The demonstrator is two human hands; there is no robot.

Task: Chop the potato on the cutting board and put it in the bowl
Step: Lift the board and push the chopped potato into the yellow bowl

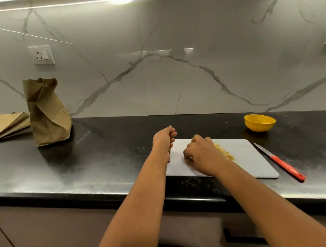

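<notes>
My right hand (pixel 198 153) rakes chopped potato (pixel 223 152) together with curled fingers on the cutting board (pixel 250 160), my left hand (pixel 163 140) grips its edge, bowl (pixel 259 123) beyond unfilled.

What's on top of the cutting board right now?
A pile of chopped potato lies on the cutting board, with the right hand resting beside it. That hand covers part of the pile. The knife lies off the board, on the counter.
</notes>
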